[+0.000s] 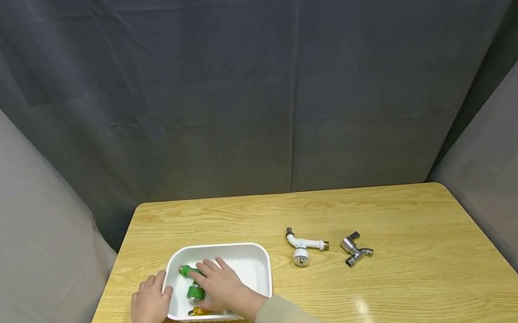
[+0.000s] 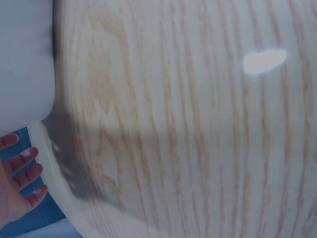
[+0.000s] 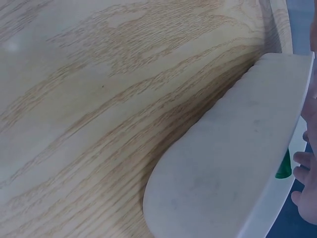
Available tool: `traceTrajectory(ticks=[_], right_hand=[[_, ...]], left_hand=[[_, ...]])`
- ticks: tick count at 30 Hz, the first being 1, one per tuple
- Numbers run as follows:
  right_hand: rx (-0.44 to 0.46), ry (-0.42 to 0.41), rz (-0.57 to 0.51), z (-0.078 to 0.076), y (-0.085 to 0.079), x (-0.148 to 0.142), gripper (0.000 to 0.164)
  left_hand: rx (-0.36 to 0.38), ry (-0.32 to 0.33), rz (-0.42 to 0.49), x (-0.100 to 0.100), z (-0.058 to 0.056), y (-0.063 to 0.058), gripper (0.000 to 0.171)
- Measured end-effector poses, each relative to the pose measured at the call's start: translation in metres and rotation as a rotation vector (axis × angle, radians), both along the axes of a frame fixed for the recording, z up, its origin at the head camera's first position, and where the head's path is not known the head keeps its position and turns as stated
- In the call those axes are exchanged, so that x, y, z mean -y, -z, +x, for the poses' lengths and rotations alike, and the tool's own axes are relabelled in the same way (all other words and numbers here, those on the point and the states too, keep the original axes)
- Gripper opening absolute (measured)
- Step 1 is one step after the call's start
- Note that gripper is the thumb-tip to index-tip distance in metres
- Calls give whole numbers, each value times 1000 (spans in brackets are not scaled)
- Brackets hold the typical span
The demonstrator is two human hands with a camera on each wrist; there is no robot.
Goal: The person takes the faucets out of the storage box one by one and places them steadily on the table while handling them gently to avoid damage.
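My left hand (image 1: 150,303) is at the left side of a white tray (image 1: 247,248), its fingers extended near the rim. In the left wrist view the fingers (image 2: 29,174) of that hand look loosely spread beside the tray's outer wall. Inside the tray, my right hand (image 1: 223,287) lies over a green tap (image 1: 195,292) with its fingers spread, covering part of it. A yellow-orange piece (image 1: 196,311) shows below that hand, mostly hidden. In the right wrist view the tray's wall (image 3: 218,148) hides much of the inside.
Right of the tray, a white tap (image 1: 305,243) and a chrome tap (image 1: 352,249) lie on the wooden table (image 1: 409,273). A dark grey curtain (image 1: 229,104) hangs behind the table, with paler cloth (image 1: 9,252) at the left side.
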State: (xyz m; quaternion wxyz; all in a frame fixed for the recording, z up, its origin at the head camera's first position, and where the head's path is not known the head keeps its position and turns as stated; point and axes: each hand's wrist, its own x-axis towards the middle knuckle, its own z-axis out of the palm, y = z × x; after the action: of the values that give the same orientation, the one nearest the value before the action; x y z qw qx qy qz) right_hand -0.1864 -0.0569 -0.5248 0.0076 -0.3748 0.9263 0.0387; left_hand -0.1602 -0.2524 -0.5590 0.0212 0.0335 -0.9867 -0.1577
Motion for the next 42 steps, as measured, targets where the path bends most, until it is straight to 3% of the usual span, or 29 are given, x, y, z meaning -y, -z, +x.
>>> traceTrajectory(ticks=[8, 20, 32, 42], right_hand=[[75, -9, 98, 1, 2, -1, 70], [76, 34, 175, 2, 5, 5, 60], [58, 94, 146, 0, 7, 0, 48], [17, 75, 82, -4, 20, -5, 43]], left_hand=[[1, -3, -2, 0, 0, 2, 46], [8, 0, 4, 1, 0, 1, 46], [30, -19, 8, 0, 0, 0, 47], [41, -20, 4, 0, -1, -1, 48]])
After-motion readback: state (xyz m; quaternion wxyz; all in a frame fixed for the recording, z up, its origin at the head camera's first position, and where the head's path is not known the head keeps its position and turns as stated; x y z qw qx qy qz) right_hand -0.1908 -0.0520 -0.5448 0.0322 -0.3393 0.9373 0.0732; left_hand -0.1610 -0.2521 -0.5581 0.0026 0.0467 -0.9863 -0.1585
